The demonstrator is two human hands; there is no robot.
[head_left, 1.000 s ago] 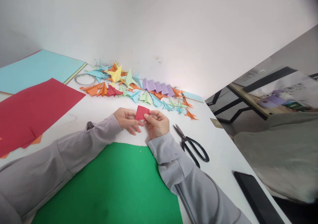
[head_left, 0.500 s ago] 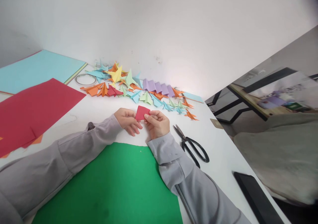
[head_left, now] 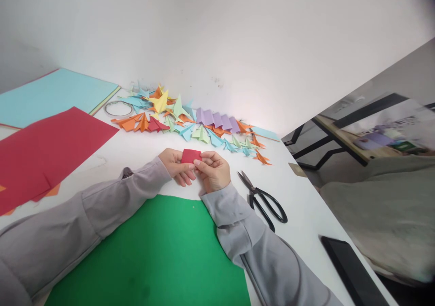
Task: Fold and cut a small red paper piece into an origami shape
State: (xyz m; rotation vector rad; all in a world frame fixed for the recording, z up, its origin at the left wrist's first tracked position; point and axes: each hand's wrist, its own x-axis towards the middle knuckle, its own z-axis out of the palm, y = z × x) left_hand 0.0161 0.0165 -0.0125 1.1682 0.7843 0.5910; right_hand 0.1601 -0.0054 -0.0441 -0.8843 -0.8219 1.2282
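Note:
Between my two hands is a small red piece of paper (head_left: 191,155), held up above the white table just beyond a large green sheet (head_left: 152,247). My left hand (head_left: 177,166) pinches its left edge, thumb along the lower side and the other fingers behind and below. With thumb and fingers, my right hand (head_left: 214,170) grips the paper's lower right corner. Beyond the hands lie folded paper pieces in several colours, among them a yellow one (head_left: 159,102) and a purple pleated strip (head_left: 217,120).
Black-handled scissors (head_left: 261,197) lie right of my right hand. A black phone-like slab (head_left: 351,270) is near the right table edge. At left are a large red sheet (head_left: 50,152), light blue sheets (head_left: 57,95) and a tape roll (head_left: 118,108). A wall stands behind.
The red paper has turned and shifted slightly left, now lying more level between the hands. My left thumb has come onto its lower edge.

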